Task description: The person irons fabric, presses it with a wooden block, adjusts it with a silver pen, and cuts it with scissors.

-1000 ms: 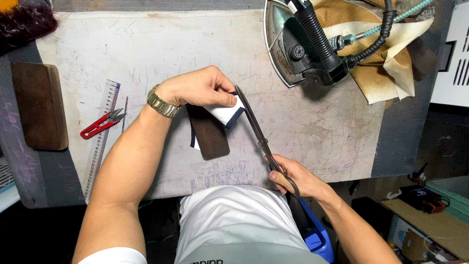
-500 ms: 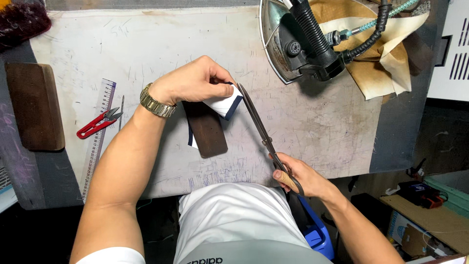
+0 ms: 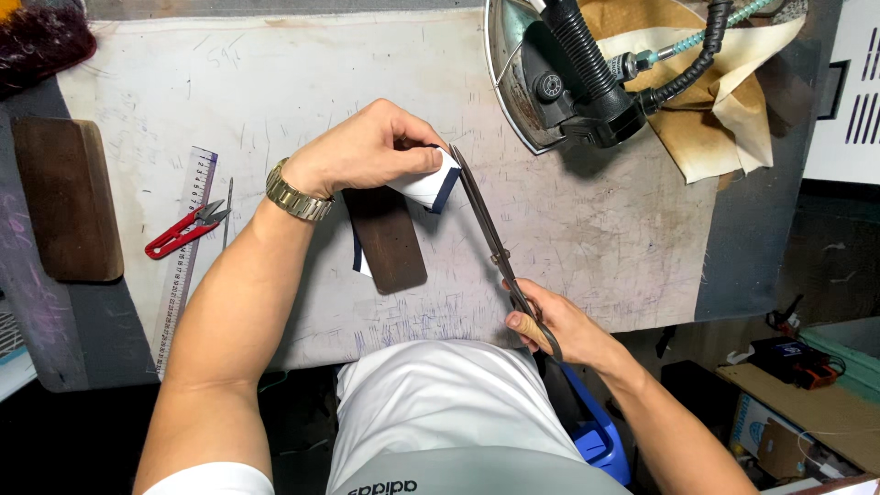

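My left hand [image 3: 367, 148], with a metal watch on the wrist, pinches a small white fabric piece with a dark blue edge [image 3: 431, 186] above the worktable. My right hand [image 3: 550, 325] grips the handles of long tailor's scissors [image 3: 490, 240]. The blades are nearly closed and their tips meet the fabric piece's right edge. Under my left hand a dark wooden block [image 3: 390, 238] lies on the table, on top of more white and blue fabric.
A steam iron [image 3: 559, 78] with hoses rests on tan cloth [image 3: 724, 119] at the back right. At the left lie a clear ruler [image 3: 186, 247], red thread snips [image 3: 181, 229] and a second wooden block [image 3: 64, 197]. A brush [image 3: 41, 41] sits at the far left corner.
My left hand has lifted the fabric piece slightly up and to the right. The scissors have followed along its edge, with my right hand shifting little.
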